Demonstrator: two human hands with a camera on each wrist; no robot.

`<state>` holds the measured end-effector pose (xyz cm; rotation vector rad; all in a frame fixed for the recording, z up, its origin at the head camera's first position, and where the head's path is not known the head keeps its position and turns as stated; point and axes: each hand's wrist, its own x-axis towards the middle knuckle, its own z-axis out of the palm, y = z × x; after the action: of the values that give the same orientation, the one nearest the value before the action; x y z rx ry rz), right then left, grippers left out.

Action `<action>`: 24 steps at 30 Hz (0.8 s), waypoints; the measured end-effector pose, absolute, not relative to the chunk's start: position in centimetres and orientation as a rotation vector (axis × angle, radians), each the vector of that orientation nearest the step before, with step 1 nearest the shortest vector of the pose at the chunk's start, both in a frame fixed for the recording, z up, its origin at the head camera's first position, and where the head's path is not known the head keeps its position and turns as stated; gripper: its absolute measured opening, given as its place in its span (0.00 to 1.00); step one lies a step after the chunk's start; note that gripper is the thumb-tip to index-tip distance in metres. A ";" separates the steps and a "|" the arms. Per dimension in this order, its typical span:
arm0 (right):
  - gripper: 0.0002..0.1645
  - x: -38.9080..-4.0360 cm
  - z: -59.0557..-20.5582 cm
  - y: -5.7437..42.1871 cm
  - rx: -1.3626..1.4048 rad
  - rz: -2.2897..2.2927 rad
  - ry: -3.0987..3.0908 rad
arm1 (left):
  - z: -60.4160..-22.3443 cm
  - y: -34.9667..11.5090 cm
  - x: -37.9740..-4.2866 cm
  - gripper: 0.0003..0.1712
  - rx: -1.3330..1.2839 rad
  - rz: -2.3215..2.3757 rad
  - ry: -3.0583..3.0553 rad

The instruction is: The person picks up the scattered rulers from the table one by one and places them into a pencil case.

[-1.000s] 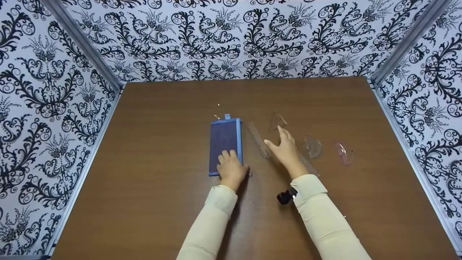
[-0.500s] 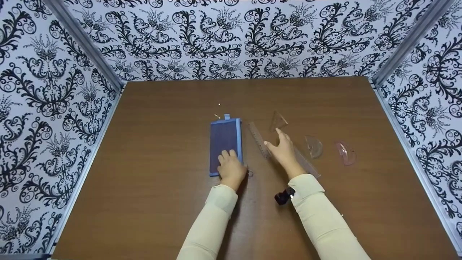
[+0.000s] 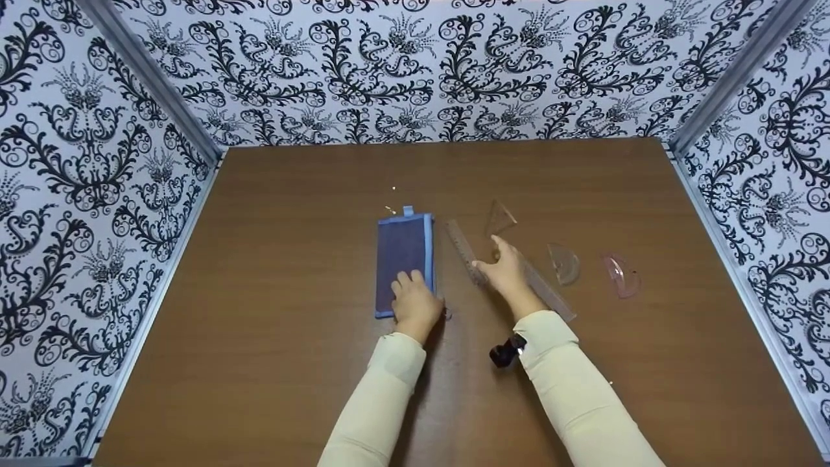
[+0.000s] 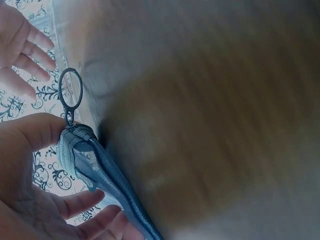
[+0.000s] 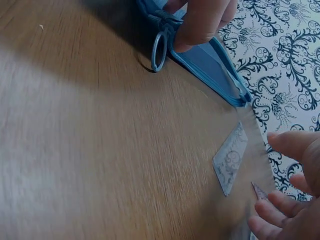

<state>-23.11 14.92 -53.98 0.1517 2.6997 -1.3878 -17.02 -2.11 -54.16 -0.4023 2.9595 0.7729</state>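
Observation:
My left hand [image 3: 415, 303] grips the near right corner of a blue mesh zip pouch [image 3: 401, 243] that lies on the table. In the left wrist view the thumb presses beside the pouch's zipper end, where a ring pull [image 4: 70, 90] sticks out, and the fingers curl at the other side. My right hand [image 3: 509, 272] hovers with spread fingers and holds nothing, between one clear ruler [image 3: 462, 250] on its left and another clear ruler [image 3: 551, 295] on its right. A clear set square [image 3: 500, 219] lies just beyond its fingertips.
To the right of the rulers lie a clear protractor [image 3: 564, 264] and a pink protractor [image 3: 620, 275]. Small pale bits are scattered on the brown table [image 3: 272, 311]. Patterned walls [image 3: 402, 71] enclose its back and sides.
My right hand has drawn slightly back toward me and left, showing more of the ruler on its right. The left hand and pouch have stayed nearly still.

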 end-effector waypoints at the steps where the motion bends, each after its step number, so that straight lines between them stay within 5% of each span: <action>1: 0.44 -23.1 -54.0 14.9 0.158 -1.408 2.686 | -54.2 -2.1 -17.0 0.33 -0.403 0.778 2.959; 24: 0.36 -23.1 -54.4 13.6 0.186 -1.211 2.722 | -54.3 -2.7 -16.9 0.24 -0.420 0.914 2.933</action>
<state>-23.08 13.59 -54.37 0.1858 2.7217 -1.2113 -16.89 -2.71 -54.33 -0.4195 2.9326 0.9138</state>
